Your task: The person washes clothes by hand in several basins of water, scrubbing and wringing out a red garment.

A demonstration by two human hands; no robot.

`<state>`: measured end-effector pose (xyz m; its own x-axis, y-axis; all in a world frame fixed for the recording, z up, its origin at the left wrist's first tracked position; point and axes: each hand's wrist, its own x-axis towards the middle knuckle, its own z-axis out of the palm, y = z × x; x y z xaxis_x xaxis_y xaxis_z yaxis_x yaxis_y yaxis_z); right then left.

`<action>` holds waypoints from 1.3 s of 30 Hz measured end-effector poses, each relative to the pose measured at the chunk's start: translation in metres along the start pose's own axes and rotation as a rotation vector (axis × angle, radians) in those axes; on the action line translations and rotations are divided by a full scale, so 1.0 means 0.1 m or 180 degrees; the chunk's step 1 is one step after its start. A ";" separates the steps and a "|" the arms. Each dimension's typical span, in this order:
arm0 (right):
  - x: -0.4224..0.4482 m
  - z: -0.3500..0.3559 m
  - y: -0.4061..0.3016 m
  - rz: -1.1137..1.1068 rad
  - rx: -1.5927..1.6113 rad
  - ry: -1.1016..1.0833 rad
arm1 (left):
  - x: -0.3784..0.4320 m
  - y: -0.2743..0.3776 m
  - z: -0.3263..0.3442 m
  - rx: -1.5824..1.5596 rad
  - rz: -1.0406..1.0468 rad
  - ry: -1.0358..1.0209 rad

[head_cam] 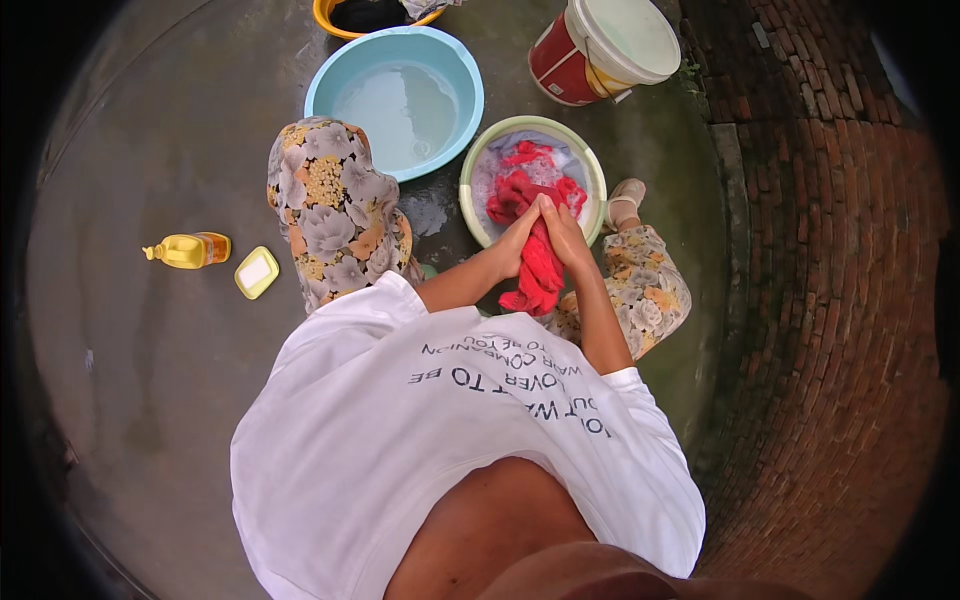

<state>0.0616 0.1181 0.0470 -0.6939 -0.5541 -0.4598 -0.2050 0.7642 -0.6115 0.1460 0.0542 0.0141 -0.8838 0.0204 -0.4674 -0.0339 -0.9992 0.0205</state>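
Note:
A twisted red cloth [541, 259] is gripped between my two hands above the near rim of a pale green basin [471, 214]. My left hand [519, 241] closes on it from the left, and my right hand [564, 234] from the right. Their fingertips meet at the top. One end of the red fabric hangs back towards my lap; the rest spreads into the basin. Foamy water [487, 166] and a grey-blue cloth [574, 154] are also in that basin. How much cloth lies under the suds is hidden.
Left of the green basin stands a light blue basin [319, 97] of cloudy water. A lidded bucket [559, 64] is behind, right. Beyond the blue basin, an orange basin [324, 16] holds dark cloth. A yellow bottle [184, 251] and soap dish [256, 291] lie left; a brick wall [840, 247] rises right.

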 end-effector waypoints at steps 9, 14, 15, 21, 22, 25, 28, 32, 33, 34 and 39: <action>-0.12 -0.14 0.38 0.0740 0.2842 0.0292 | 0.00 0.31 0.13 -0.0572 -0.1057 -0.1004; 0.01 0.56 0.20 0.0602 0.5082 -0.0953 | -0.30 0.24 0.49 -0.0710 -0.1499 -0.2021; 0.01 0.54 -0.01 0.0376 0.5438 -0.0957 | -0.31 0.22 0.50 -0.0717 -0.1552 -0.2165; 0.53 0.17 0.18 -0.0082 0.5321 -0.1121 | -0.02 0.26 0.16 -0.0764 -0.0876 -0.1399; 0.66 0.09 0.32 -0.0107 0.4997 -0.1050 | 0.03 0.31 0.17 -0.0377 -0.0942 -0.1149; 0.96 -0.06 0.56 -0.0193 0.3987 -0.0791 | 0.14 0.23 0.18 0.0545 -0.0656 -0.0419; 1.10 0.04 0.62 0.0249 0.3991 -0.0557 | 0.22 0.21 0.10 0.1501 -0.0299 -0.0112; 1.36 -0.04 0.98 0.0612 0.2277 0.0180 | 0.55 0.00 -0.20 0.2642 0.0017 0.0300; 1.31 0.04 0.82 0.0314 0.1914 0.0287 | 0.60 -0.03 -0.32 0.2942 0.0021 0.0521; 1.23 0.03 0.78 0.0035 0.1540 0.0467 | 0.48 0.01 -0.25 0.3319 0.0157 0.0636; 1.19 -0.06 0.71 -0.0420 -0.0290 0.0679 | 0.55 -0.20 -0.29 0.3910 0.0525 0.0892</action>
<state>-0.0396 0.1081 -0.0472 -0.7849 -0.5762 -0.2279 -0.3579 0.7218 -0.5924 0.1120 0.0740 -0.0380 -0.7952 -0.2585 -0.5484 -0.4748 -0.2970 0.8285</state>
